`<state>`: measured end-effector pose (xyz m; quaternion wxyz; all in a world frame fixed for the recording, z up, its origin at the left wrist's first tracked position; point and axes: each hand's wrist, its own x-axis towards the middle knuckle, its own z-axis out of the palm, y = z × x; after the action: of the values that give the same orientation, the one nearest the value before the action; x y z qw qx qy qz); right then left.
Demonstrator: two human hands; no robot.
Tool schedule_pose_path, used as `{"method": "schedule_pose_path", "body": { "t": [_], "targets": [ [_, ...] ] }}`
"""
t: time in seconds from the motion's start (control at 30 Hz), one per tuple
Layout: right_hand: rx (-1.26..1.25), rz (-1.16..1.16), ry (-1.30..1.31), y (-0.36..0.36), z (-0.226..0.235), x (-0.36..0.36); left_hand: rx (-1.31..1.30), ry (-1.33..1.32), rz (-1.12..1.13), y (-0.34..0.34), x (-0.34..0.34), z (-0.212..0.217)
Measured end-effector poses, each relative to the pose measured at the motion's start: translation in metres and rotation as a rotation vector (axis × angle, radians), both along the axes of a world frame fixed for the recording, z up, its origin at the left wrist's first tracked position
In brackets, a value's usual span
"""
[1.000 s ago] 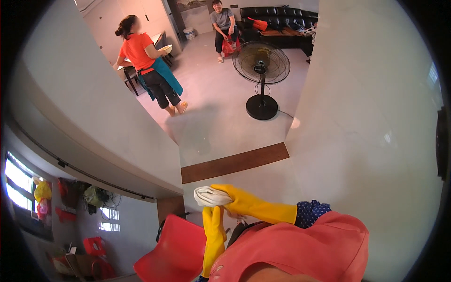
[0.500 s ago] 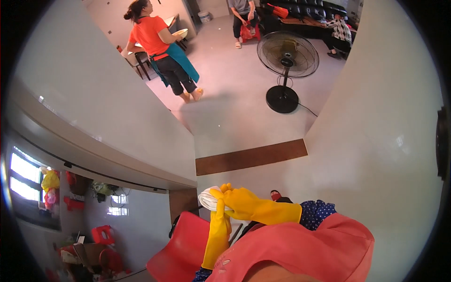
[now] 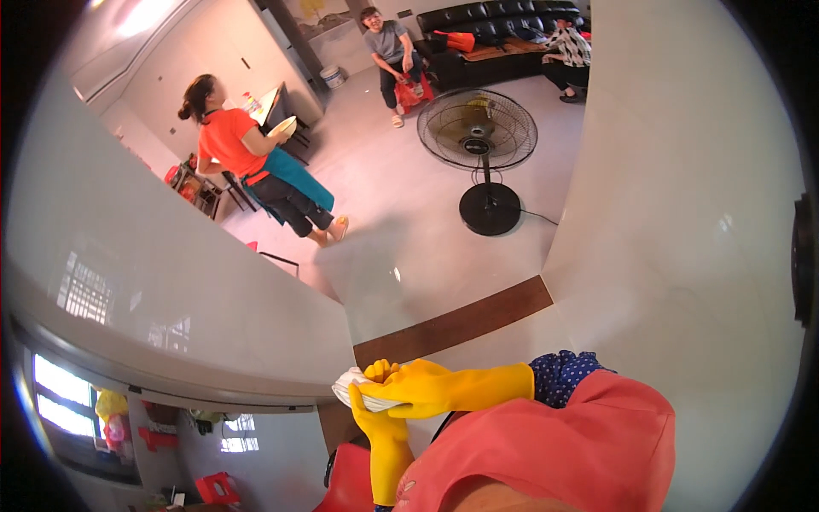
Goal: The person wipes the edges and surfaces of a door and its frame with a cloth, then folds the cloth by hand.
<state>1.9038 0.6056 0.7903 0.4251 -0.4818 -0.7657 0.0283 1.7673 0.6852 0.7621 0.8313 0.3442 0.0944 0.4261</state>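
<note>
Both my hands wear long yellow rubber gloves and meet at a bunched white cloth point(image 3: 351, 386) in the lower middle of the head view. My left hand point(image 3: 373, 418) comes up from below, its fingers closed on the cloth's underside. From the right, my right hand point(image 3: 408, 386) reaches across, wrapped over the same cloth with its fingers curled. The cloth pokes out past the gloves on the left, and a strip of it shows between the hands. The gloves hide the rest of it.
A red plastic chair point(image 3: 348, 480) stands below my left arm. Beyond a brown floor strip point(image 3: 456, 322) is a black standing fan point(image 3: 489, 207). A person in an orange shirt point(image 3: 232, 141) holds a bowl; another sits near a black sofa point(image 3: 478, 21). Pale walls flank the doorway.
The view has tilted up, and the room beyond shows further. My hands still grip the cloth, its shape now longer and flatter. The red chair has slipped lower in the picture.
</note>
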Motion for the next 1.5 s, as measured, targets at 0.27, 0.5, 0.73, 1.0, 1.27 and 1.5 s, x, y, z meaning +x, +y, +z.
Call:
{"method": "schedule_pose_path", "body": {
  "t": [0.27, 0.5, 0.73, 1.0, 1.27, 1.5],
  "targets": [
    [-0.118, -0.28, 0.215, -0.045, -0.018, 0.143, -0.144, -0.178, -0.029, 0.0, 0.087, 0.023],
    [-0.465, -0.674, 0.356, -0.063, -0.223, 0.239, -0.241, 0.025, 0.008, -0.016, 0.126, 0.03],
    [-0.492, -0.815, 0.591, -0.181, -0.347, 0.242, -0.176, -0.059, -0.039, 0.0, 0.121, 0.002],
    [-1.186, -0.832, 0.192, -0.2, -0.351, 0.221, -0.222, -0.085, 0.032, 0.023, 0.063, -0.017],
    [-0.672, -1.0, 0.355, -0.094, -0.358, 0.139, -0.28, -0.122, 0.015, 0.043, -0.028, -0.052],
    [-0.552, -0.898, 0.344, -0.086, -0.322, 0.176, -0.195, -0.2, -0.092, 0.049, -0.007, -0.061]
  ]
}}
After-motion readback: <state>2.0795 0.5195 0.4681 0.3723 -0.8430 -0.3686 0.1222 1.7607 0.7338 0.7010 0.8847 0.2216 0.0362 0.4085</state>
